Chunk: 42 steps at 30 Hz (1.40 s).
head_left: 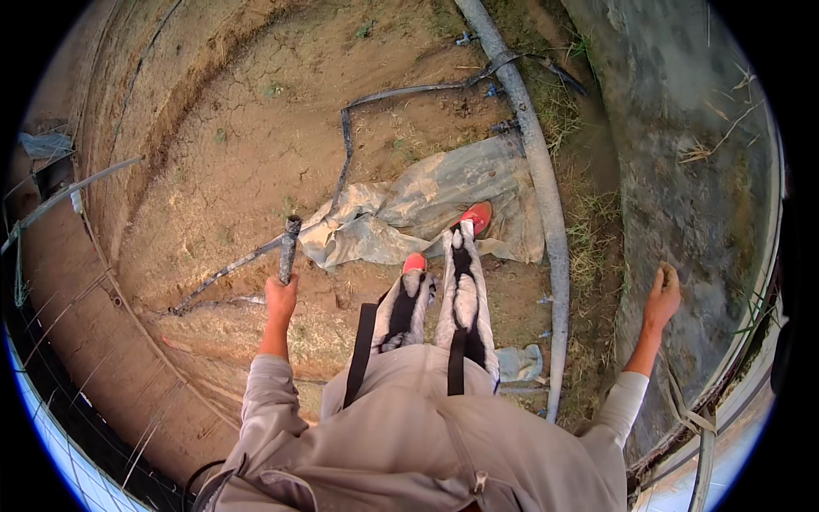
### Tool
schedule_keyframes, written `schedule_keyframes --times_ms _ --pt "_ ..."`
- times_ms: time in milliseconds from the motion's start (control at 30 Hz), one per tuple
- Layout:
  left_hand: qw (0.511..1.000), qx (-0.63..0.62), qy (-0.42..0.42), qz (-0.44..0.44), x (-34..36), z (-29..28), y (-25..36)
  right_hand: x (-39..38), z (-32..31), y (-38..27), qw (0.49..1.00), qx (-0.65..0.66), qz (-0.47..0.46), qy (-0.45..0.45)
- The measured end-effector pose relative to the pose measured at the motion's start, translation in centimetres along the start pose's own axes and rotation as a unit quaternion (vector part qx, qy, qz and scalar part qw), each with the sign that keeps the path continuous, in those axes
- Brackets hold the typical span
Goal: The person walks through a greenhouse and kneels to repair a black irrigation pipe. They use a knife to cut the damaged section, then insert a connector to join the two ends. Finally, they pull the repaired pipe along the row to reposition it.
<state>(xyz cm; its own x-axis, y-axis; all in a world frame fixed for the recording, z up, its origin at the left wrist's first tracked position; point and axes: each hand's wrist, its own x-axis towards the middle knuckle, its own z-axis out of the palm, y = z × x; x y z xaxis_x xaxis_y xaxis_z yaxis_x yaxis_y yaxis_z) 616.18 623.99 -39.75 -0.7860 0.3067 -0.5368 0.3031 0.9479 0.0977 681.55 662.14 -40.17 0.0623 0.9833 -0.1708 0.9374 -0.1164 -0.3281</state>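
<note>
My left hand (281, 297) is closed round the lower end of a short, dirty black pipe (290, 241), held upright over the ground. My right hand (662, 298) hangs out to the right with loosely bent, open fingers, nothing visible in it, above a dark, wet grey surface (665, 188). Below me a crumpled, muddy translucent plastic sheet (422, 192) lies under my red shoes (478, 215). A thin black hose (401, 90) runs in bends over the dry soil and crosses a thick grey pipe (537, 171).
The grey pipe carries small blue fittings (491, 89) and runs front to back beside grass tufts (589, 230). At the left are a pole (111, 171), blue plastic (47, 145) and wire mesh (77, 375). A pale edge with poles (708, 444) borders the right side.
</note>
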Motion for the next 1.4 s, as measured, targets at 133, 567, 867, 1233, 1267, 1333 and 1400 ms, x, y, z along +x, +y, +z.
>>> schedule_keyframes --times_ms 133,567,867,1233,1267,1333,1400 --pt "0.99 0.037 -0.059 0.121 1.6 7.6 7.0 -5.0 3.6 -2.5 0.991 -0.077 -0.047 -0.102" --pt "0.971 -0.044 -0.175 0.156 -2.1 13.9 11.6 -7.5 13.9 -17.0 0.951 -0.014 -0.16 -0.263" --pt "0.987 -0.066 -0.097 0.106 -2.7 12.2 13.7 -1.3 21.4 -24.7 0.883 0.056 -0.242 -0.399" --pt "0.956 -0.044 0.015 0.289 7.3 22.7 28.6 7.5 28.4 -17.6 0.884 -0.003 -0.189 -0.427" --pt "0.947 -0.053 -0.002 0.317 8.8 24.5 29.7 8.0 30.3 -16.4 0.889 0.001 -0.183 -0.42" --pt "0.936 -0.055 0.012 0.347 11.2 27.7 31.8 9.3 32.6 -16.5 0.886 -0.009 -0.2 -0.418" --pt "0.93 -0.07 0.006 0.361 13.3 31.5 33.4 10.7 35.7 -16.3 0.889 -0.015 -0.209 -0.407"
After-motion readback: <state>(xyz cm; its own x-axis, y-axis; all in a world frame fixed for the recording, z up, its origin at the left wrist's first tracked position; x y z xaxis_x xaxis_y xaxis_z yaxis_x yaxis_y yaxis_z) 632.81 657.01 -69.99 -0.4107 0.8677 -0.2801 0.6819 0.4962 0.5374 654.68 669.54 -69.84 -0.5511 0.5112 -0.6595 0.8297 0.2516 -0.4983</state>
